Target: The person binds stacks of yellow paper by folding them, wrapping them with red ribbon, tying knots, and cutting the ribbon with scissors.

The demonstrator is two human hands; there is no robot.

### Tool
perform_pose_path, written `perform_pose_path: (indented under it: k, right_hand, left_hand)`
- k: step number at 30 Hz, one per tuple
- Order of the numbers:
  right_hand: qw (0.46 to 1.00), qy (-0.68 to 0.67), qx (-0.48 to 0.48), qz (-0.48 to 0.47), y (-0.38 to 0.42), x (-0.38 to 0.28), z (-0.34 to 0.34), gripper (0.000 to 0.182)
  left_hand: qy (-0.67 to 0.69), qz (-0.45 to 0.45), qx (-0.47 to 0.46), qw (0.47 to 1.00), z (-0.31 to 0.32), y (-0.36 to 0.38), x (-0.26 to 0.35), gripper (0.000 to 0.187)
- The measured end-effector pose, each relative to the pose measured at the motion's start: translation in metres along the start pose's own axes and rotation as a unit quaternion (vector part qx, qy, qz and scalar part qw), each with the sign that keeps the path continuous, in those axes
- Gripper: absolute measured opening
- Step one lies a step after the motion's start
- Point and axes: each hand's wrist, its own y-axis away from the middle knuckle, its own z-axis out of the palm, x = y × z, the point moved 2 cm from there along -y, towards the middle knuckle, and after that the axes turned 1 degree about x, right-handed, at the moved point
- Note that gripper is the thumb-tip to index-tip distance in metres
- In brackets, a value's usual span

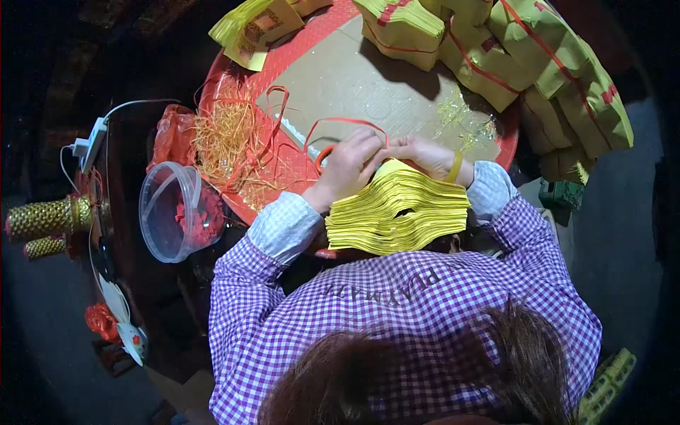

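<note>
A thick stack of folded yellow paper (397,209) stands against the checked shirt, its layered edges facing up. Just beyond its far edge, my left hand (347,166) has its fingers bent together around a red ribbon (343,120), which loops up over the board. An orange ring-shaped handle (324,154) shows beside that hand. My right hand (423,154), with a yellow band at the wrist, meets the left one and pinches the ribbon at the stack's top. The fingertips of both hands partly hide each other.
A red round tray (209,92) holds a grey board (333,78) and orange shredded strands (227,134). Tied yellow paper bundles (482,57) are piled at the upper right. A clear plastic tub (166,212) with red bits stands at the left, near a white power strip (93,145).
</note>
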Motion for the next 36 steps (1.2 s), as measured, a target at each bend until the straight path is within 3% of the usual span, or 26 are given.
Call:
perform_pose_path:
  k: [2, 3, 4, 7, 13, 17, 20, 22, 28, 30, 32, 33, 36]
  right_hand:
    - [0.993, 0.111, 0.032, -0.037, 0.001, -0.005, 0.000, 0.018]
    - [0.993, 0.111, 0.033, -0.038, 0.000, -0.006, 0.000, 0.018]
    - [0.970, 0.199, 0.062, -0.126, 0.001, -0.009, 0.000, 0.017]
    - [0.804, 0.443, 0.136, -0.372, 0.004, -0.018, 0.003, 0.016]
    - [0.807, 0.412, 0.164, -0.391, 0.004, -0.013, 0.003, 0.013]
    - [0.870, 0.282, 0.155, -0.374, 0.010, -0.007, -0.004, 0.014]
    - [0.891, 0.281, 0.148, -0.324, 0.026, 0.002, -0.013, 0.015]
    - [0.975, 0.139, 0.120, -0.125, 0.038, 0.008, -0.012, 0.013]
    - [0.965, 0.200, 0.067, -0.157, 0.024, 0.024, -0.019, 0.012]
    - [0.960, 0.198, 0.064, -0.189, 0.026, 0.025, -0.018, 0.009]
    - [0.953, 0.195, 0.066, -0.221, 0.028, 0.025, -0.018, 0.006]
    - [0.954, 0.193, 0.069, -0.220, 0.027, 0.024, -0.017, 0.006]
    - [0.984, -0.118, 0.017, -0.135, 0.021, 0.015, -0.005, 0.005]
  left_hand:
    - [0.177, -0.122, -0.002, 0.977, 0.004, 0.002, -0.006, 0.005]
    - [0.177, -0.122, -0.003, 0.977, 0.004, 0.003, -0.005, 0.005]
    - [0.264, -0.214, -0.009, 0.940, 0.004, 0.005, -0.008, 0.005]
    - [0.493, -0.464, -0.021, 0.736, 0.006, 0.014, -0.010, 0.004]
    - [0.429, -0.488, -0.038, 0.759, 0.008, 0.009, -0.010, 0.005]
    - [0.209, -0.373, -0.100, 0.898, 0.014, 0.019, -0.024, 0.003]
    - [0.200, -0.343, -0.096, 0.913, 0.006, 0.033, -0.015, 0.003]
    - [0.193, -0.310, -0.093, 0.926, 0.002, 0.039, -0.009, 0.003]
    - [0.267, -0.399, -0.168, 0.861, -0.002, 0.001, 0.002, 0.004]
    - [0.470, -0.449, -0.147, 0.745, 0.010, 0.005, -0.006, 0.004]
    - [0.646, -0.475, -0.123, 0.585, 0.021, 0.006, -0.012, 0.005]
    - [0.645, -0.476, -0.125, 0.584, 0.023, 0.007, -0.014, 0.005]
    - [0.699, -0.466, -0.112, 0.530, 0.025, 0.014, -0.016, 0.004]
